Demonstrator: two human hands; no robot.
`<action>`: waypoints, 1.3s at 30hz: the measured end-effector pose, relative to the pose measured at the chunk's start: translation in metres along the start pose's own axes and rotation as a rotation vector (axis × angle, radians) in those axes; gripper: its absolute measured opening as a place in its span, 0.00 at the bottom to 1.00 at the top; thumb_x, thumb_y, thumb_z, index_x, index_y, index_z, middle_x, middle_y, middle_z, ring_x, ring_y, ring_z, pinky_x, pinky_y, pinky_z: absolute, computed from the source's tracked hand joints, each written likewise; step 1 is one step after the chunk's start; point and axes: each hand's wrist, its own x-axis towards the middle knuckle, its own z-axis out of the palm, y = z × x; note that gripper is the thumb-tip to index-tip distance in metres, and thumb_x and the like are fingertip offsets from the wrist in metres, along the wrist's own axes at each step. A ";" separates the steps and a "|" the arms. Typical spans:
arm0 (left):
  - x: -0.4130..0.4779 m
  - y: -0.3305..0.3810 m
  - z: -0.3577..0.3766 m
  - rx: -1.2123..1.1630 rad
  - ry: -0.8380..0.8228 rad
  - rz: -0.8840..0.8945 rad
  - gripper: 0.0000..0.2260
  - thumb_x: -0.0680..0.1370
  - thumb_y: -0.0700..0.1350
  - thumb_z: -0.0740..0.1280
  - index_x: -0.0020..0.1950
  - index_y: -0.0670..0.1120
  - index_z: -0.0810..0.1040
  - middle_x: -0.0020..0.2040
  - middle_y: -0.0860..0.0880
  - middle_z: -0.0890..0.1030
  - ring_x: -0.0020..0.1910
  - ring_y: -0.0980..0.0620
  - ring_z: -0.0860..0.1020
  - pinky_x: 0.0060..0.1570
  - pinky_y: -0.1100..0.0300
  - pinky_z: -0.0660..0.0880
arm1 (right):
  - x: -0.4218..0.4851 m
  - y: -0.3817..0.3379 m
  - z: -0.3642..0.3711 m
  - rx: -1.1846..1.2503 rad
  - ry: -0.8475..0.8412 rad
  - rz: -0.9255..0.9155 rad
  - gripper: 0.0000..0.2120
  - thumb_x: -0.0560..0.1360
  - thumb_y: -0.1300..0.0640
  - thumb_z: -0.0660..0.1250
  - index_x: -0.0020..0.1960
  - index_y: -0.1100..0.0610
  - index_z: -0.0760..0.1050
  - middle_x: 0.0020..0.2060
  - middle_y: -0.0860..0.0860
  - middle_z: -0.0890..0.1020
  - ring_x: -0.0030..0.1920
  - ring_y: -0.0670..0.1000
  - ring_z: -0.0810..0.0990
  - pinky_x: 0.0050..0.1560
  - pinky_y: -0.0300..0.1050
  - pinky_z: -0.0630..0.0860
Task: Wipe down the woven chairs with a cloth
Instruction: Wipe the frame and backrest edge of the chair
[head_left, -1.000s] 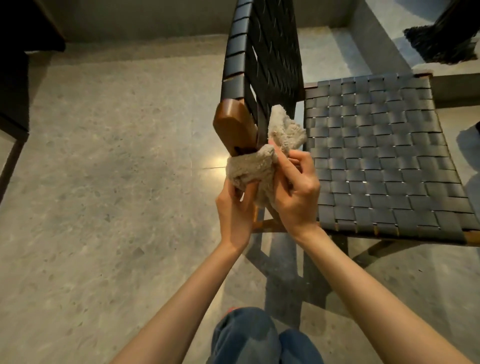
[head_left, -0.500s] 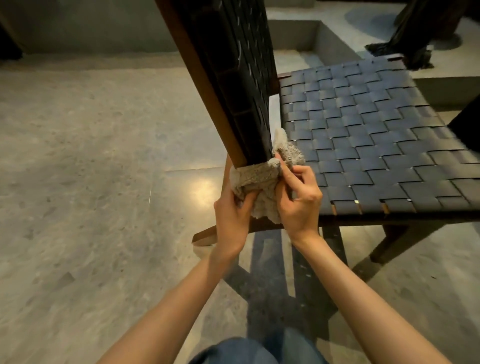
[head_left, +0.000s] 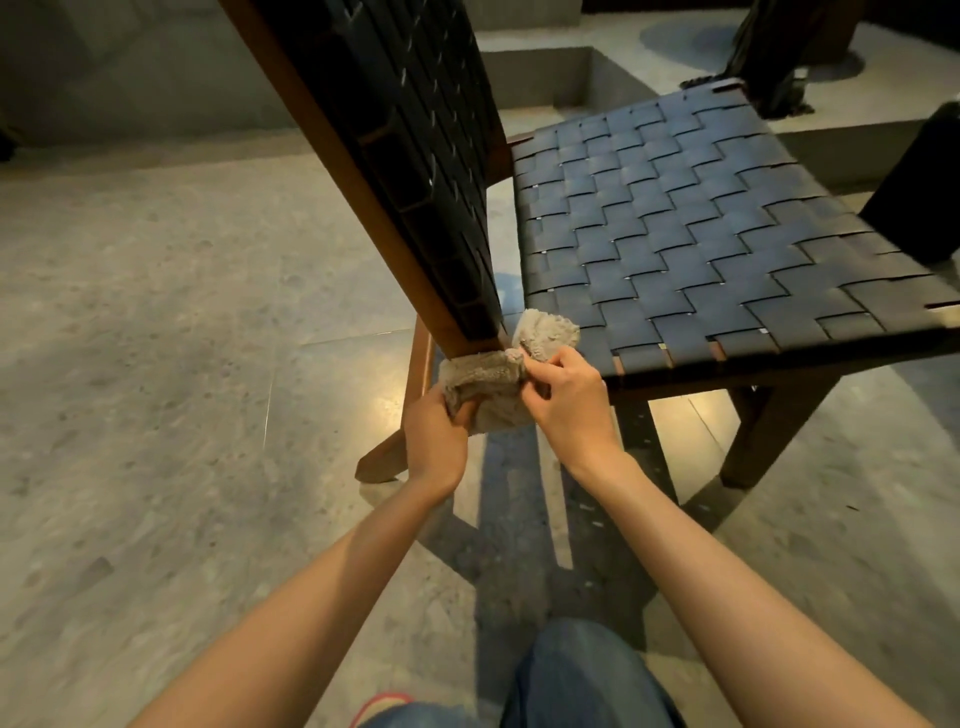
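Grey speckled stone floor (head_left: 156, 364) runs across the room, glossy enough to throw back a warm patch of light just beside a chair leg, and a low concrete step (head_left: 545, 73) rises behind. On the floor stands the woven chair (head_left: 675, 234). Its seat is broad dark straps crossed in a basket weave and stretched over a brown wooden frame. The same strapping runs up the tilted backrest (head_left: 415, 156).

A beige terry cloth (head_left: 493, 387) is wrapped round the foot of the backrest's wooden side rail (head_left: 337, 156), right where it meets the seat's rear corner. The left hand (head_left: 434, 441) grips the cloth's lower fold from beneath, fingers curled into it. The right hand (head_left: 566, 405) pinches the upper end, which bunches against the seat's edge. Blue denim knees (head_left: 582, 675) show below the arms.
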 end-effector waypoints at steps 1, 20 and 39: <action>-0.003 0.002 -0.003 0.079 0.001 -0.033 0.07 0.79 0.42 0.64 0.44 0.53 0.71 0.37 0.57 0.74 0.32 0.63 0.71 0.30 0.75 0.64 | -0.002 0.000 -0.004 -0.031 -0.044 -0.002 0.15 0.76 0.60 0.67 0.62 0.56 0.78 0.43 0.49 0.70 0.42 0.46 0.70 0.44 0.39 0.72; -0.024 0.107 -0.002 0.306 -0.093 0.363 0.05 0.77 0.44 0.66 0.53 0.49 0.75 0.42 0.49 0.80 0.41 0.49 0.79 0.43 0.51 0.79 | -0.073 0.033 -0.095 0.418 -0.128 0.510 0.06 0.77 0.49 0.65 0.46 0.51 0.76 0.30 0.46 0.83 0.29 0.44 0.81 0.43 0.48 0.81; 0.023 0.051 0.047 0.764 -0.316 0.782 0.31 0.77 0.38 0.66 0.76 0.49 0.57 0.72 0.43 0.68 0.65 0.44 0.71 0.59 0.53 0.72 | -0.027 0.046 0.008 1.353 0.241 1.011 0.16 0.77 0.63 0.65 0.60 0.54 0.62 0.60 0.57 0.74 0.62 0.55 0.75 0.56 0.44 0.77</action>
